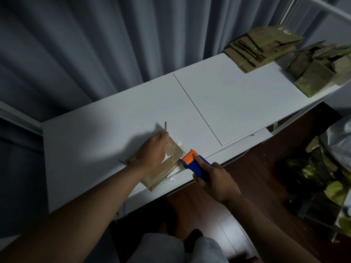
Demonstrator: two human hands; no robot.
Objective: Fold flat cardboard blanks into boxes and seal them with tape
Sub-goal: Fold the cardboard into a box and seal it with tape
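White table point(218, 103), left hand point(152, 150) pressing box point(161, 172), right hand point(216, 179) gripping tape dispenser point(193, 160)

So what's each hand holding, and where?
Right hand grips the tape dispenser by its blue handle; left hand presses down on the cardboard box.

Single head view, high, angled down, close over table point(117, 118)
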